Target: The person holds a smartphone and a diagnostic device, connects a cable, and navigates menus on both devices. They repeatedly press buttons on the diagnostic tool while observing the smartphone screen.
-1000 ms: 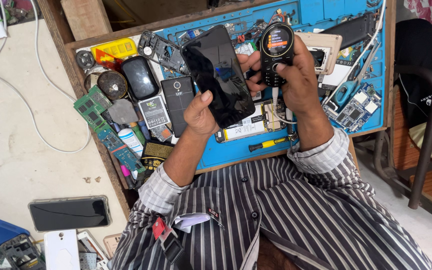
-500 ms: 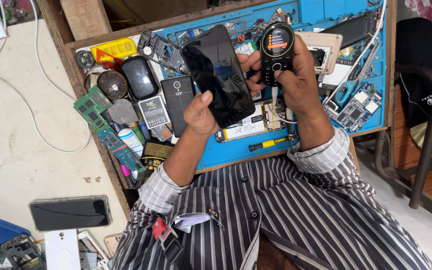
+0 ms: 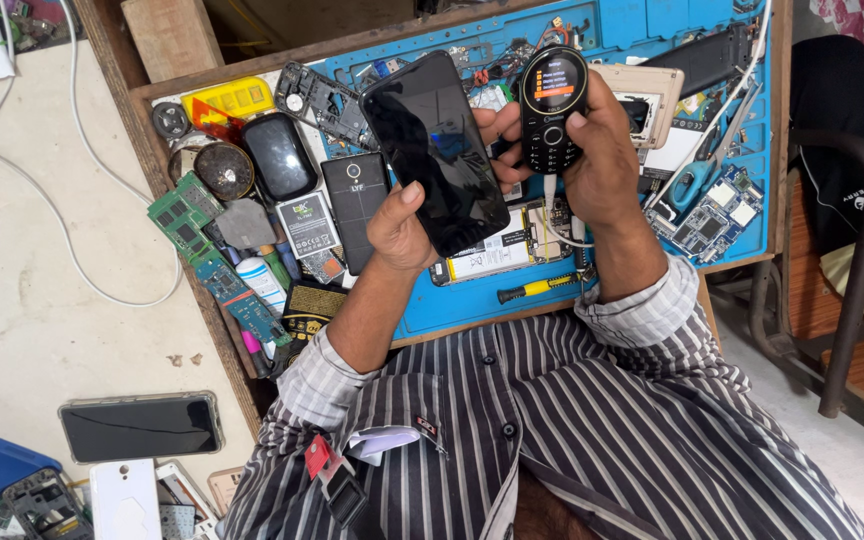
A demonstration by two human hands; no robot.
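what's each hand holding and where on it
Left hand grips the black smartphone by its lower end. Right hand clasps the small keypad phone around its lower body.

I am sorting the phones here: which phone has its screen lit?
The small black keypad phone in the right hand. Its round screen glows orange; the large smartphone in the left hand is dark.

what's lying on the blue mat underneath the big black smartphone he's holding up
Below the smartphone in the left hand, an opened phone with a pale battery shows on the blue mat. Its upper part is covered by the smartphone.
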